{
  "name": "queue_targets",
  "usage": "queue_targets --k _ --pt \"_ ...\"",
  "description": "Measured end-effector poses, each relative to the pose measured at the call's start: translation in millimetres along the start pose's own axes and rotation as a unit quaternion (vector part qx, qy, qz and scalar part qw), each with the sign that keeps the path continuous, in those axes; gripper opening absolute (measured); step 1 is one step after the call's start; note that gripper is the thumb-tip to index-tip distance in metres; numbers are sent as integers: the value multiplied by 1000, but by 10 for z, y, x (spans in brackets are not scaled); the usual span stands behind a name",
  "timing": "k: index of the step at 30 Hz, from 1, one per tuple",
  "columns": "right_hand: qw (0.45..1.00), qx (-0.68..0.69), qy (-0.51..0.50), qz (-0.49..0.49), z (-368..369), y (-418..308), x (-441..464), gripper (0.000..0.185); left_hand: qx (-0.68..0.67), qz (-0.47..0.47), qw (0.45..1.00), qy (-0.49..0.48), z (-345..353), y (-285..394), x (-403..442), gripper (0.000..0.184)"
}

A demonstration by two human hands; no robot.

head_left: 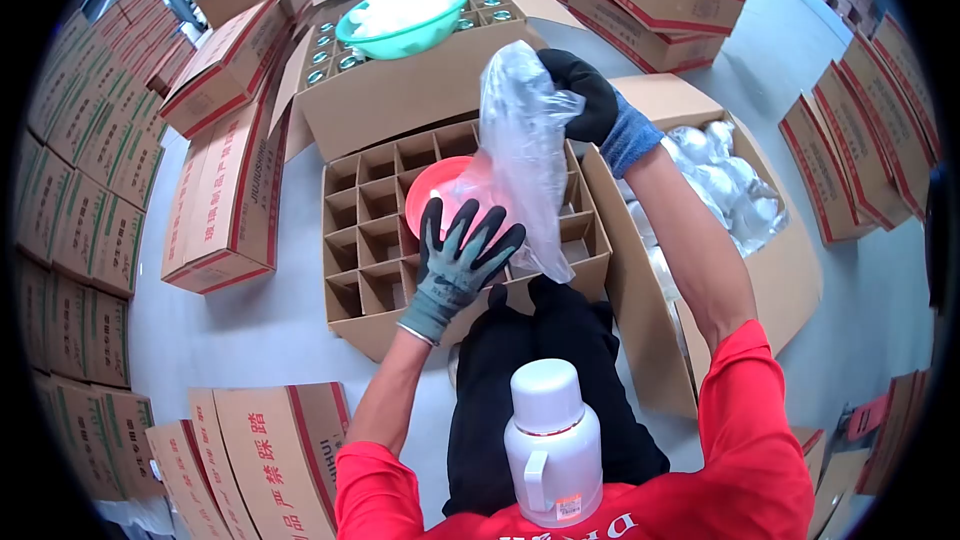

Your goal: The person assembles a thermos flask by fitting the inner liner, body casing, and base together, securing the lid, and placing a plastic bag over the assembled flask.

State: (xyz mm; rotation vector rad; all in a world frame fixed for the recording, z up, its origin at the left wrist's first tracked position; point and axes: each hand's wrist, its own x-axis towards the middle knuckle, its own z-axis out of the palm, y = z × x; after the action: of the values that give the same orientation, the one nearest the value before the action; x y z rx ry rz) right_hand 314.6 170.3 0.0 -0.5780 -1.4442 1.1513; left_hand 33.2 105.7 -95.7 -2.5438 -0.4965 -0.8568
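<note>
My right hand (582, 98), in a black glove with a blue cuff, is closed on the top of a clear plastic bag (522, 140). The bag hangs over a divided carton (361, 210) and a red bowl (428, 190) resting on its dividers. My left hand (462, 256), in a grey-green glove with black fingertips, has its fingers spread over the bowl's near side, beside the bag's lower part. A white jug (552, 445) with a white lid stands upright close to my body, between my legs.
An open carton (640, 310) of plastic-wrapped items is at the right. Behind the divided carton, a green bowl (405, 38) of white pieces sits on another carton (400, 100). Stacked cartons (90, 190) line the left; leaning cartons (850, 140) stand far right, others (260, 450) at the lower left.
</note>
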Motion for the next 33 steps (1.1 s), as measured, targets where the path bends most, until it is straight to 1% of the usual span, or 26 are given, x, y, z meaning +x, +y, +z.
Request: queue_targets --k 1,2,3,4,5,6,7,8,9,11,12,13,15,16,17,19,22,23,24,25,26,27,28,29,31,33 --pt "973 -211 2 -93 26 5 22 26 -2 17 1000 9 -25 -82 16 50" --pt "991 87 34 91 30 34 105 28 -85 -23 996 -31 -11 -128 51 38" --pt "886 374 64 266 40 71 167 32 -170 -63 981 -72 7 -144 89 27" --pt "896 336 94 276 74 128 124 33 -245 -170 954 26 51 -91 135 16" --pt "903 296 123 285 61 249 57 34 -317 -329 889 -27 53 -51 161 19" --pt "886 386 -63 250 38 384 54 44 -429 -423 798 20 219 -50 107 20" --pt "949 147 121 253 -1 474 -134 42 -527 -503 682 67 387 -43 48 22" --pt "923 -108 289 230 409 138 -364 40 -577 -529 612 113 321 -16 103 26" --pt "928 -102 321 160 614 -17 -548 38 -594 -551 575 111 271 -3 121 26" --pt "913 -253 317 35 869 -19 -1044 48 -624 -593 497 108 178 43 115 27" --pt "870 -438 219 -58 978 -17 -1287 70 -628 -592 499 73 107 77 84 24" --pt "874 -452 172 -43 1253 -70 -1383 94 -665 -589 450 86 86 137 47 25" --pt "727 -683 71 14 1448 -28 -1503 105 -730 -577 352 101 -37 267 -3 27" --pt "692 -710 88 98 1190 337 -1677 102 -784 -533 313 63 -237 259 -130 34" --pt "658 -731 133 125 952 504 -1785 89 -850 -492 135 130 -423 315 -212 41" --pt "720 -631 247 150 561 841 -2220 72 -849 -498 158 84 -467 364 -781 44" --pt "825 -481 257 149 983 683 -2748 46 -771 -590 238 25 -628 801 -1547 30" --pt "797 -533 278 56 1178 652 -3028 39 -774 -584 245 -11 -745 940 -1760 25" --pt "835 -483 237 116 1435 176 -2946 32 -815 -521 237 -83 -798 1052 -2089 32" --pt "808 -552 189 86 1556 35 -3172 26 -848 -450 236 -154 -851 1162 -2415 42" --pt "802 -568 167 71 1623 108 -3616 24 -901 -329 237 -155 -1394 1070 -1758 39" --pt "832 -545 89 49 1853 -226 -3564 29 -837 -263 431 -211 -1644 1070 -1674 45" --pt "841 -540 21 30 1994 -195 -3934 33 -841 -168 431 -282 -1791 1092 -1377 44" --pt "860 -502 15 88 2154 -189 -4182 38 -779 -163 449 -407 -1975 1166 -1286 44" --pt "824 -538 -128 121 2269 -426 -4421 39 -681 -172 367 -610 -2222 1397 -1170 42" --pt "837 -500 -170 144 2310 -478 -4839 41 -720 -245 281 -586 -2264 1348 -1566 43"
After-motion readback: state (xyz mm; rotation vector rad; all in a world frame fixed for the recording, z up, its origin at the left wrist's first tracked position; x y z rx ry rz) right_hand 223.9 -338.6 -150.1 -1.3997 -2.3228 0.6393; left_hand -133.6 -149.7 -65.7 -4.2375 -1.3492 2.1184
